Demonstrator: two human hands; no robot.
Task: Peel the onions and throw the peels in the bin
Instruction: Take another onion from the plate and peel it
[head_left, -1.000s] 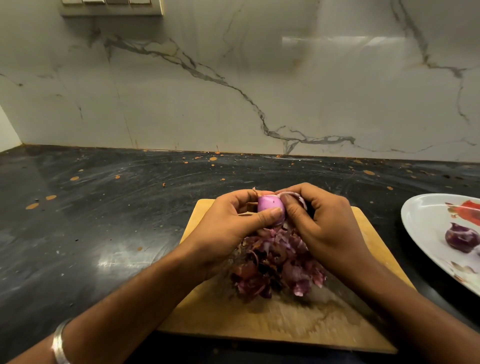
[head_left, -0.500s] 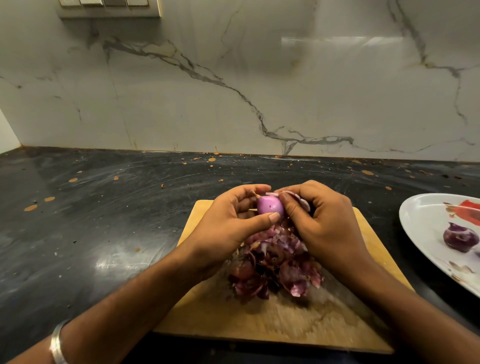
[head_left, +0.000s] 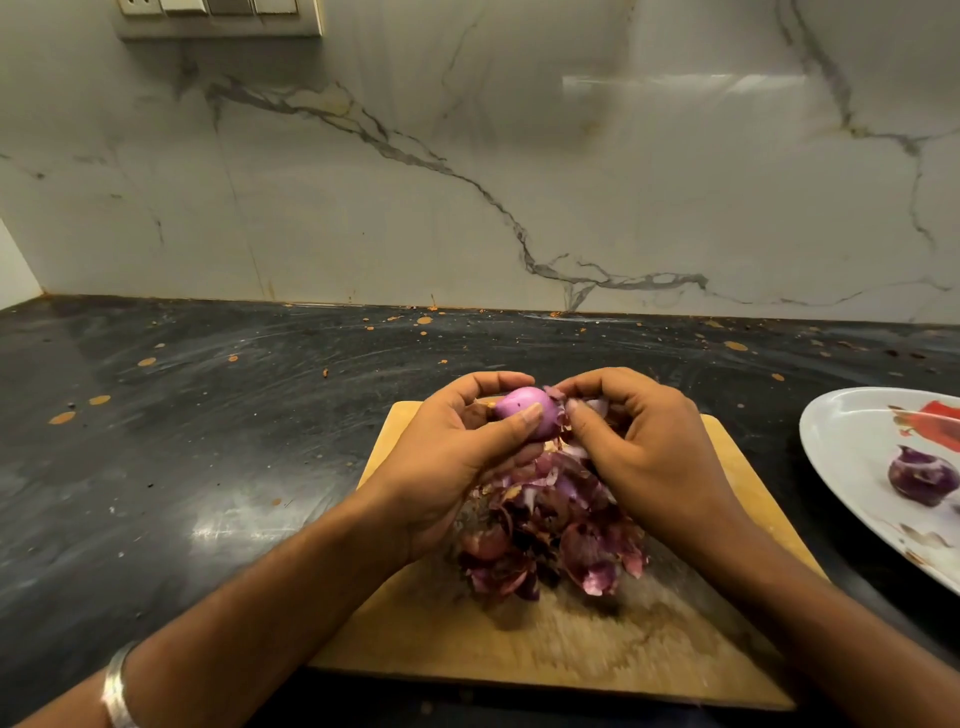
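Note:
My left hand (head_left: 457, 457) grips a small, mostly peeled pink onion (head_left: 522, 408) above the wooden cutting board (head_left: 675, 639), thumb across its front. Right beside it, my right hand (head_left: 644, 457) pinches a strip of purple peel (head_left: 558, 397) that still hangs on the onion's right side. Under both hands, a heap of purple and brown onion peels (head_left: 550, 540) lies on the board. A dark purple peeled onion (head_left: 922, 475) sits on a white plate (head_left: 841, 457) at the right edge. No bin is in view.
The board lies on a dark, speckled stone counter (head_left: 208, 441) against a white marble wall (head_left: 467, 182). A switch panel (head_left: 218, 15) is at the top left. A metal bangle (head_left: 117, 686) circles my left wrist.
My right hand has drawn a little to the right, pulling the peel strip away from the onion. More of the onion's bare pink surface shows in my left hand.

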